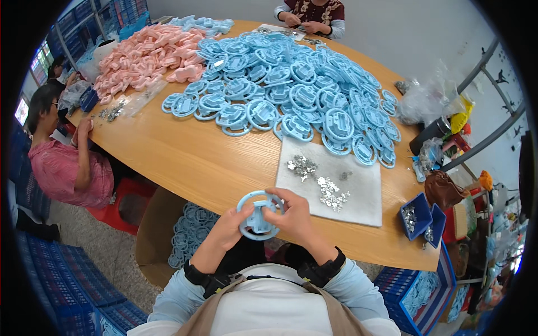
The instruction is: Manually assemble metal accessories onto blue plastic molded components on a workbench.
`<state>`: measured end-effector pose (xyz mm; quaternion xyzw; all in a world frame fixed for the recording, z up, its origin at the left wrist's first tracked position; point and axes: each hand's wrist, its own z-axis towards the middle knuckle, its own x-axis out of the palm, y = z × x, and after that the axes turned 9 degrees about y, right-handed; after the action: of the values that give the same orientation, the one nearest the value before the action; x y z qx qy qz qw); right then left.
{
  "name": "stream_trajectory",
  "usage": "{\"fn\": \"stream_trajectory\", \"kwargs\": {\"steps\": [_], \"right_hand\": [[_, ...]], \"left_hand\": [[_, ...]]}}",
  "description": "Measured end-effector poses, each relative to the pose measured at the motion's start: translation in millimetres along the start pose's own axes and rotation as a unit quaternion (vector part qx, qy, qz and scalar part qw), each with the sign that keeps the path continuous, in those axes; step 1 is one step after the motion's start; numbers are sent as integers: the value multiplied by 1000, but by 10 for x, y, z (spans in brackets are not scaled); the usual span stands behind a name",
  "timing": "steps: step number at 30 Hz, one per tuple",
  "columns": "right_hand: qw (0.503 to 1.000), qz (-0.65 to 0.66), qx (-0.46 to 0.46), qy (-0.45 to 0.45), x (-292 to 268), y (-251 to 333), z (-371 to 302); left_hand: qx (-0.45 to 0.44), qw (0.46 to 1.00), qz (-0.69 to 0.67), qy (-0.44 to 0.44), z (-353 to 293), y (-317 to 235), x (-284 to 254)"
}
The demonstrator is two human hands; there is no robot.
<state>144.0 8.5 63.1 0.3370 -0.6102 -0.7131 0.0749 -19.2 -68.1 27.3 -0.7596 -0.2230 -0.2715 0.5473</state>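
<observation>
Between my two hands, just off the table's near edge, is a light-blue plastic toy steering wheel [259, 222]. My left hand [228, 226] grips its left rim, thumb across the front. My right hand [293, 215] holds the right side, with the thumb pressing near the hub. Ahead and to the right, a grey felt mat [361, 193] bears small piles of silvery metal pieces [332, 195]. Past the mat rises a large heap of the same blue wheels [302, 95]. Whether a small metal piece is under my thumbs I cannot tell.
A heap of pink plastic parts [151, 56] lies far left. Two dark-blue bins [414, 215] of metal bits sit at the right edge. A cardboard box [151, 241] with blue wheels stands lower left. One co-worker [73, 151] sits left, another [314, 19] across the table.
</observation>
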Motion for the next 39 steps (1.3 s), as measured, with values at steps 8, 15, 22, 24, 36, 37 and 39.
{"fn": "stream_trajectory", "kwargs": {"steps": [8, 15, 22, 24, 36, 37, 39], "right_hand": [[969, -68, -188, 144, 520, 6, 58], [965, -184, -127, 137, 339, -222, 110], [924, -316, -146, 156, 168, -329, 270], [912, -336, -190, 143, 253, -374, 251], [895, -364, -227, 124, 216, -383, 291], [895, -364, -224, 127, 229, -390, 299], [895, -365, -220, 133, 237, -375, 295]], "left_hand": [[93, 979, 66, -172, -564, -20, -310], [131, 875, 317, -341, -1126, 166, -1421], [167, 713, 623, -277, -276, -1171, -1670], [155, 651, 699, -252, 127, -1630, -1734], [6, 431, 868, -247, 1697, -2525, -1969], [27, 448, 861, -240, 1675, -2547, -1975], [69, 481, 844, -227, 1609, -2605, -1990]]}}
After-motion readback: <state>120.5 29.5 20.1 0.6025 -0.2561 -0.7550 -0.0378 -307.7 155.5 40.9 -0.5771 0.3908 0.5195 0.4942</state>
